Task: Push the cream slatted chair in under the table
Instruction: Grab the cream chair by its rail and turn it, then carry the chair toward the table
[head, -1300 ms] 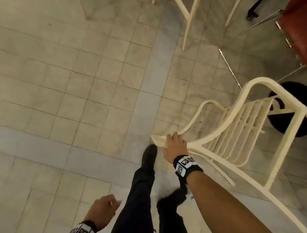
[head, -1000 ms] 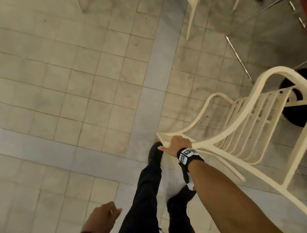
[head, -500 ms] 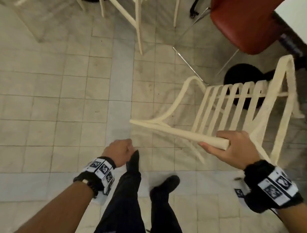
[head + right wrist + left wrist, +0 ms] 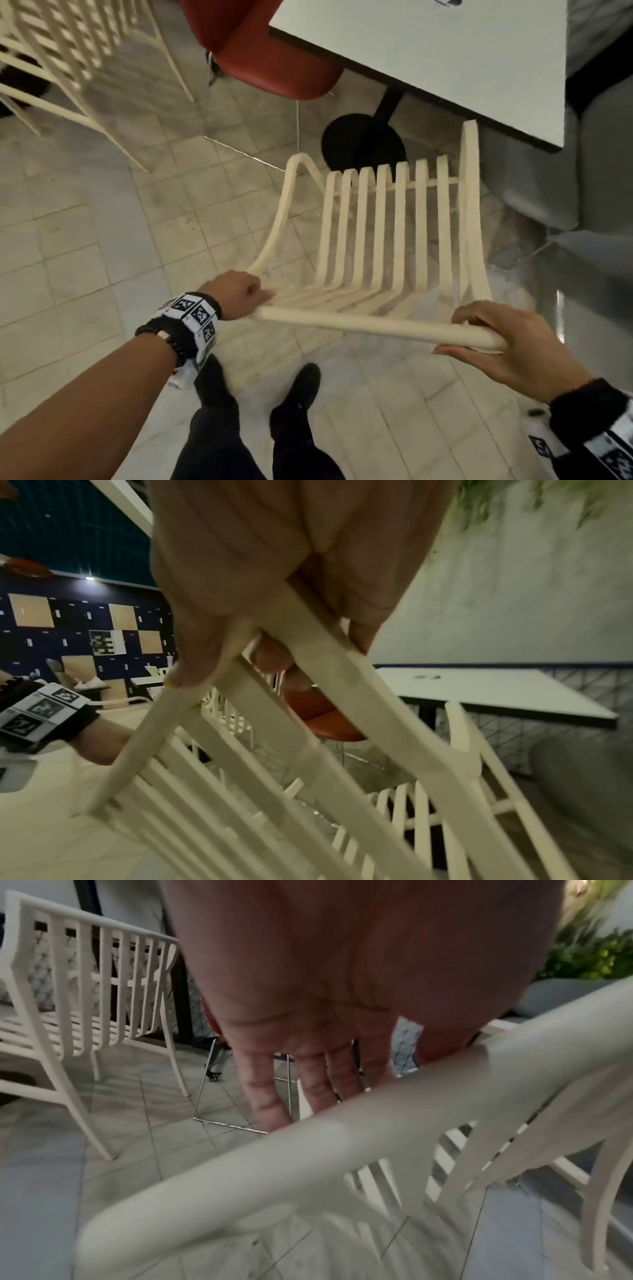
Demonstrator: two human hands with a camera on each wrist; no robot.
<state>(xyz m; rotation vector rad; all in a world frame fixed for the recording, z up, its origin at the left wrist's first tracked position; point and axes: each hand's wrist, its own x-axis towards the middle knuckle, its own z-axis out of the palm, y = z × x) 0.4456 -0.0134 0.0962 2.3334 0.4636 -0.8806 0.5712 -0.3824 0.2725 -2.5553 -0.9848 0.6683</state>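
Note:
The cream slatted chair (image 4: 387,222) stands in front of me, its seat front close to the black pedestal base (image 4: 363,144) of the white table (image 4: 428,51). My left hand (image 4: 253,294) grips the left end of the chair's top back rail. My right hand (image 4: 479,339) grips the right end of that rail, fingers over it and thumb under. In the left wrist view my fingers (image 4: 267,1096) reach down behind the blurred rail (image 4: 342,1137). The right wrist view shows my right hand (image 4: 274,642) wrapped round the rail corner of the chair (image 4: 308,764), with the table (image 4: 479,691) beyond.
A red chair (image 4: 260,51) on thin metal legs stands left of the table. Another cream slatted chair (image 4: 51,51) is at the far left. A grey upholstered seat (image 4: 599,171) sits to the right. My feet (image 4: 294,387) are on the tiled floor behind the chair.
My left hand has come up from beside my leg and taken the left end of the back rail. The view has swung toward the table, and the chair now faces it.

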